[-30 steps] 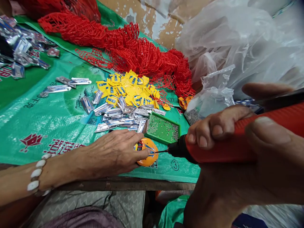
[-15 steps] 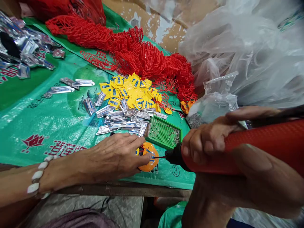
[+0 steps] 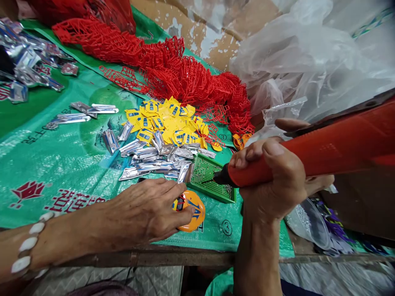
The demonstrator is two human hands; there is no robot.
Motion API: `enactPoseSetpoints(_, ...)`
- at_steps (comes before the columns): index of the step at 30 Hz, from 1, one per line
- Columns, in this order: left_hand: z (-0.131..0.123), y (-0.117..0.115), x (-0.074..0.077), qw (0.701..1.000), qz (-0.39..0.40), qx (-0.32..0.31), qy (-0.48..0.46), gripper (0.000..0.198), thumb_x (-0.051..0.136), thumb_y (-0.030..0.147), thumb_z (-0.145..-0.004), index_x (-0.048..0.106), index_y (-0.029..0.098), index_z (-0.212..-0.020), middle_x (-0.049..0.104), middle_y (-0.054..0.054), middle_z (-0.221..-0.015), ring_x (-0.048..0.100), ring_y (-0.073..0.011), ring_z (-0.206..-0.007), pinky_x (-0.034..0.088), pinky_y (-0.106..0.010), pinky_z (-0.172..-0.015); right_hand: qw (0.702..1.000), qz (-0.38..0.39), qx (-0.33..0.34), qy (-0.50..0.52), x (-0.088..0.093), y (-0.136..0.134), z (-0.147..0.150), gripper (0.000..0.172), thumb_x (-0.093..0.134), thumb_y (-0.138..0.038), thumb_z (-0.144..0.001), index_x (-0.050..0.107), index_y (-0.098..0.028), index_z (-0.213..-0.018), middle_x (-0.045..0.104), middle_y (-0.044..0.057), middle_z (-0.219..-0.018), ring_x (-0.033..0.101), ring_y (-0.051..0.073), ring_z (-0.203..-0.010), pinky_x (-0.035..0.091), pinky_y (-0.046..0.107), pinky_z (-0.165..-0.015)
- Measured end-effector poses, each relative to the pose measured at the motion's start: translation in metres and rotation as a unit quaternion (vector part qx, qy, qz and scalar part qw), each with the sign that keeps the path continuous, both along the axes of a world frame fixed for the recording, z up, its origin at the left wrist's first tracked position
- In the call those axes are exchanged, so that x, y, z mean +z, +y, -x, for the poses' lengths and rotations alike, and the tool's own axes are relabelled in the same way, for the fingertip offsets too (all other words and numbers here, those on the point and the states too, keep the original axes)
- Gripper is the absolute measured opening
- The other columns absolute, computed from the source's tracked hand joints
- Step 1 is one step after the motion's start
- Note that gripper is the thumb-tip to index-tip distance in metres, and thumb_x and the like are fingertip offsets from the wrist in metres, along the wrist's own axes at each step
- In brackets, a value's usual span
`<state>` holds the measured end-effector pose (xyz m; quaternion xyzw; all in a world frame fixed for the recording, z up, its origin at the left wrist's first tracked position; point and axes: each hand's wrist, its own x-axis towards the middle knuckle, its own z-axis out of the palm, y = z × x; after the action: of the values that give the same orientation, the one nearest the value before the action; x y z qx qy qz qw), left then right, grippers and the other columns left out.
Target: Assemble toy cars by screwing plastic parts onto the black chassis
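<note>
My left hand [image 3: 157, 211] is closed on an orange plastic part [image 3: 197, 209] with blue markings, pressing it to the green sheet near the table's front edge. Some yellow, red and dark pieces of it show beside my fingers; the rest is covered. My right hand [image 3: 271, 176] is wrapped round a red electric screwdriver [image 3: 339, 139] with a black nose. Its thin bit points left, over a green perforated tray [image 3: 212, 190] holding many small screws. From this angle I cannot tell whether the bit touches a screw.
Behind the tray lie silver parts [image 3: 151, 154] and a heap of yellow pieces [image 3: 173, 119]. Red plastic frames [image 3: 185, 78] form a long pile at the back. Clear plastic bags [image 3: 293, 61] bulge at the right, above a clear bowl [image 3: 308, 222] of small metal bits.
My right hand has lifted the screwdriver's bit off the orange part and swung it up to over the screw tray. My left hand stays on the orange part.
</note>
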<state>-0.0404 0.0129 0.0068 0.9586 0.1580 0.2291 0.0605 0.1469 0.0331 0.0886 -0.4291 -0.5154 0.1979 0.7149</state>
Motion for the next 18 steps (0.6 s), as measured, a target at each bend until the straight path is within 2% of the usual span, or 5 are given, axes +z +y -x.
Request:
enactPoseSetpoints(3, -0.001, 0.002, 0.001, 1.000, 0.003, -0.008, -0.006, 0.017, 0.051, 0.017, -0.096, 0.061, 0.021, -0.109, 0.068, -0.015, -0.103, 0.067, -0.0284, -0.084, 0.062, -0.044, -0.065, 1.000, -0.016, -0.003, 0.008, -0.001, -0.001, 0.002, 0.020, 0.065, -0.014, -0.074, 0.066, -0.019, -0.093, 0.056, -0.006, -0.055, 0.048, 0.012, -0.040, 0.039, 0.028, -0.037)
enactPoseSetpoints(10, 0.001, 0.002, 0.008, 1.000, -0.004, -0.014, -0.012, 0.020, 0.044, 0.015, -0.096, 0.062, 0.020, -0.102, 0.069, -0.014, -0.095, 0.069, -0.0283, -0.079, 0.062, -0.043, -0.060, 1.000, 0.005, 0.006, 0.004, -0.002, -0.002, 0.000, 0.020, 0.068, -0.017, -0.075, 0.065, -0.027, -0.092, 0.055, -0.007, -0.057, 0.049, 0.012, -0.042, 0.041, 0.029, -0.039)
enactPoseSetpoints(15, 0.002, 0.000, 0.007, 1.000, -0.002, -0.011, -0.009, 0.018, 0.054, 0.014, -0.090, 0.061, 0.019, -0.106, 0.068, -0.014, -0.098, 0.069, -0.0294, -0.082, 0.062, -0.043, -0.062, 1.000, -0.012, 0.012, -0.009, -0.010, -0.001, -0.001, 0.020, 0.067, -0.016, -0.077, 0.064, -0.021, -0.096, 0.057, -0.008, -0.058, 0.051, 0.011, -0.041, 0.043, 0.028, -0.040)
enactPoseSetpoints(18, 0.003, 0.000, 0.004, 1.000, 0.001, -0.003, -0.005, 0.015, 0.060, 0.017, -0.089, 0.061, 0.020, -0.104, 0.067, -0.014, -0.104, 0.068, -0.0287, -0.088, 0.062, -0.042, -0.068, 1.000, -0.021, 0.020, -0.002, -0.009, 0.001, -0.002, 0.017, 0.069, -0.015, -0.076, 0.061, -0.018, -0.091, 0.059, -0.007, -0.057, 0.052, 0.011, -0.040, 0.043, 0.029, -0.038)
